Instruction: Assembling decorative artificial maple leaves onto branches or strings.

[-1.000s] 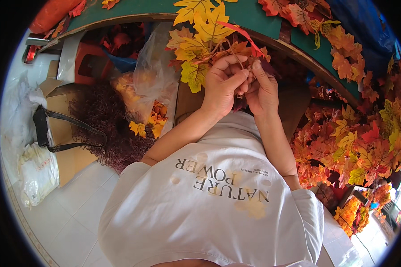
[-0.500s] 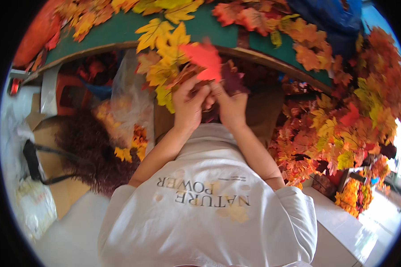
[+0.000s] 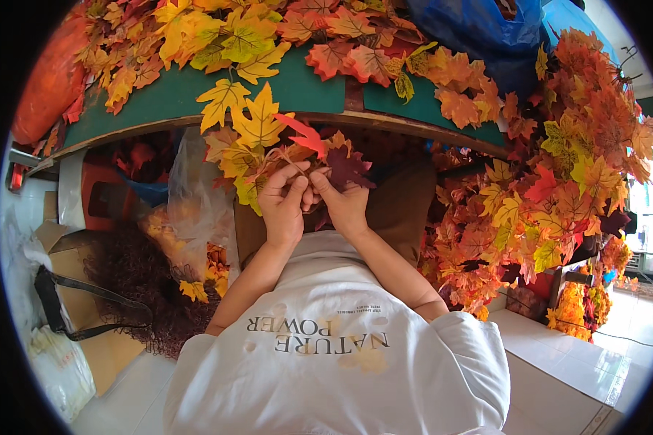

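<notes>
Over my lap, my left hand (image 3: 283, 205) and my right hand (image 3: 342, 206) meet, thumbs and fingers closed in a pinch. Between them is the brown stem of an artificial maple leaf garland (image 3: 257, 125), and a thin tan loop of it rises above my left fingers. Large yellow leaves of this garland hang to the left of my hands and reach up to the table edge. A bright red leaf (image 3: 302, 135) sticks up just above my fingertips. A dark maroon leaf (image 3: 348, 168) lies against my right hand. My curled fingers hide the gripped spot.
A green table (image 3: 297, 92) with a wooden edge curves ahead, strewn with yellow and orange leaves. Leaf garlands (image 3: 515, 210) pile up on the right. At left stand a clear plastic bag (image 3: 199, 177), a cardboard box (image 3: 112, 357) with dark curly material, and a red stool (image 3: 105, 192).
The view has shifted, showing more of the tabletop. The red leaf has turned edge-on and dropped lower between my hands. Both hands keep their pinch on the garland stem.
</notes>
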`<action>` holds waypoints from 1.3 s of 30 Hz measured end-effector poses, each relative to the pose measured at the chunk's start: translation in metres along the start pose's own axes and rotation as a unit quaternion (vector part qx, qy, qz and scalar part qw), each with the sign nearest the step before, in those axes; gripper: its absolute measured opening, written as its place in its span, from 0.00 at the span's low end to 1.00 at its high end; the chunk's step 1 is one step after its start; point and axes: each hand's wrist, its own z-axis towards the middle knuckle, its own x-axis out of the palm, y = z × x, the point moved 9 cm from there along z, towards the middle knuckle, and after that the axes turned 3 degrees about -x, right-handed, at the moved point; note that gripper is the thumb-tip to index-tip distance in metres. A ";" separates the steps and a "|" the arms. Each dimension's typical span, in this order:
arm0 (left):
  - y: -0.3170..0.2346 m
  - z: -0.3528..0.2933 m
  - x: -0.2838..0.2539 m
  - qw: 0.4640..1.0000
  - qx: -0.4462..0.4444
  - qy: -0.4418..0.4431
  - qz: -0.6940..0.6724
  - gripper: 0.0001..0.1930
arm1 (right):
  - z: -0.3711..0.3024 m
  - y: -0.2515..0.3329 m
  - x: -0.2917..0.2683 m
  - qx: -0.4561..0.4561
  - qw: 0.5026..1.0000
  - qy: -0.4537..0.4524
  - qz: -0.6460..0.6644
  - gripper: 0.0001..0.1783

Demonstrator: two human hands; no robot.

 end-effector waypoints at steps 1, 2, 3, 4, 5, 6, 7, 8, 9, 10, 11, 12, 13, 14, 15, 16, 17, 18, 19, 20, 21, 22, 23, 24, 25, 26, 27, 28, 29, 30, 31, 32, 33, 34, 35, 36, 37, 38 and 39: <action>0.001 0.000 0.000 1.000 -0.005 0.008 0.005 0.09 | -0.001 0.002 0.000 -0.001 1.000 -0.011 0.003 0.08; 0.002 0.000 0.001 1.000 -0.009 0.015 0.010 0.09 | -0.002 0.004 -0.001 -0.003 1.000 -0.021 0.005 0.08; 0.002 0.000 0.001 1.000 -0.007 0.013 0.009 0.09 | -0.001 0.004 -0.001 -0.002 1.000 -0.018 0.005 0.08; 0.002 0.000 0.001 1.000 -0.011 0.007 0.023 0.09 | -0.001 0.004 0.001 -0.006 1.000 -0.011 0.003 0.08; 0.002 0.000 0.000 0.999 -0.015 0.001 0.036 0.08 | -0.002 0.004 0.003 -0.010 1.000 -0.004 0.000 0.08; 0.002 0.000 -0.001 0.999 -0.013 -0.001 0.036 0.08 | -0.002 0.000 0.001 -0.009 1.000 -0.001 0.001 0.08; 0.005 0.002 -0.005 0.998 -0.023 -0.018 0.054 0.09 | -0.002 -0.005 0.000 -0.004 0.999 0.005 -0.032 0.08; 0.006 0.002 -0.008 0.996 -0.033 -0.034 0.071 0.09 | -0.002 -0.009 -0.001 0.000 0.998 0.011 -0.064 0.07; 0.005 0.002 -0.008 0.996 -0.031 -0.035 0.071 0.09 | -0.001 -0.013 -0.004 0.000 0.998 0.013 -0.064 0.07; 0.004 0.003 -0.006 0.996 -0.036 -0.024 0.074 0.10 | 0.001 -0.012 -0.003 0.004 0.998 0.022 -0.057 0.07; 0.005 0.003 -0.003 0.996 -0.041 -0.013 0.078 0.11 | 0.003 -0.012 -0.002 0.008 0.998 0.031 -0.049 0.07; 0.007 0.003 -0.005 0.996 -0.039 -0.014 0.077 0.11 | 0.003 -0.010 -0.003 0.007 0.998 0.033 -0.050 0.07; 0.011 0.004 -0.003 0.996 -0.041 0.003 0.079 0.12 | 0.005 -0.006 -0.007 -0.003 0.997 0.010 -0.073 0.06; 0.013 0.006 -0.001 0.996 -0.043 0.021 0.081 0.13 | 0.006 -0.001 -0.011 -0.014 0.995 -0.014 -0.097 0.06; 0.013 0.006 -0.002 0.996 -0.042 0.022 0.081 0.13 | 0.008 -0.002 -0.013 -0.016 0.995 -0.014 -0.096 0.06; 0.006 0.005 0.005 0.994 -0.034 0.039 0.093 0.14 | 0.007 -0.003 -0.014 -0.017 0.996 -0.003 -0.090 0.06; 0.002 0.004 0.011 0.992 -0.027 0.056 0.106 0.14 | 0.007 -0.004 -0.014 -0.019 0.996 0.007 -0.084 0.06; 0.004 0.004 0.010 0.992 -0.029 0.057 0.106 0.14 | 0.006 -0.006 -0.016 -0.019 0.996 0.005 -0.083 0.06; 0.005 0.004 0.006 0.991 -0.017 0.053 0.119 0.15 | 0.006 -0.005 -0.013 -0.012 0.997 0.013 -0.076 0.06; 0.005 0.005 0.003 0.990 -0.005 0.048 0.131 0.15 | 0.006 -0.005 -0.011 -0.005 0.997 0.021 -0.069 0.06; 0.007 0.005 0.001 0.990 -0.006 0.051 0.132 0.15 | 0.006 -0.008 -0.011 -0.006 0.997 0.019 -0.069 0.06; 0.006 0.005 -0.001 0.988 0.006 0.040 0.150 0.15 | 0.006 -0.011 -0.009 -0.004 0.997 0.030 -0.075 0.07; 0.005 0.006 -0.003 0.985 0.017 0.028 0.167 0.14 | 0.007 -0.013 -0.008 -0.003 0.996 0.042 -0.080 0.07; 0.005 0.007 -0.001 0.985 0.018 0.030 0.167 0.14 | 0.006 -0.013 -0.010 -0.004 0.996 0.042 -0.081 0.07; 0.000 0.006 -0.001 0.981 0.049 0.027 0.187 0.13 | 0.005 -0.005 -0.009 -0.027 0.992 0.031 -0.121 0.08; -0.006 0.004 0.000 0.975 0.081 0.023 0.206 0.12 | 0.003 0.002 -0.008 -0.051 0.986 0.022 -0.160 0.08; -0.006 0.005 -0.002 0.975 0.083 0.020 0.207 0.12 | 0.003 -0.001 -0.009 -0.050 0.986 0.026 -0.159 0.08; -0.007 0.005 -0.002 0.968 0.100 0.015 0.229 0.11 | 0.002 0.003 -0.010 -0.097 0.967 0.026 -0.235 0.07; -0.010 0.004 -0.003 0.961 0.119 0.009 0.251 0.11 | 0.001 0.007 -0.009 -0.144 0.940 0.027 -0.308 0.07; -0.010 0.002 -0.002 0.960 0.123 0.001 0.253 0.11 | -0.001 0.004 -0.011 -0.145 0.941 0.036 -0.305 0.07; -0.008 0.001 0.002 0.962 0.115 0.011 0.249 0.11 | -0.003 0.004 -0.017 -0.144 0.935 0.016 -0.323 0.06; -0.007 0.000 0.004 0.963 0.108 0.019 0.246 0.11 | -0.005 0.003 -0.022 -0.144 0.930 -0.002 -0.339 0.06; 0.000 -0.001 0.004 0.968 0.076 0.027 0.238 0.12 | -0.010 0.007 -0.019 -0.217 0.881 0.014 -0.420 0.06; -0.001 -0.001 0.001 0.967 0.083 0.016 0.240 0.12 | -0.012 0.011 -0.011 -0.221 0.882 0.026 -0.415 0.06; 0.004 -0.003 0.000 0.968 0.066 0.019 0.243 0.12 | -0.013 0.010 -0.014 -0.140 0.940 0.008 -0.312 0.05; 0.008 -0.003 -0.001 0.968 0.048 0.024 0.246 0.12 | -0.012 0.002 -0.017 -0.054 0.977 -0.010 -0.204 0.05; 0.002 -0.005 0.002 0.967 0.074 0.021 0.243 0.12 | -0.011 0.012 -0.012 -0.090 0.968 0.008 -0.236 0.04; 0.002 -0.005 0.003 0.967 0.077 0.020 0.242 0.12 | -0.009 0.014 -0.012 -0.092 0.967 0.010 -0.236 0.04; 0.002 -0.005 0.002 0.967 0.084 0.013 0.239 0.12 | -0.006 0.008 -0.012 -0.048 0.971 0.032 -0.234 0.05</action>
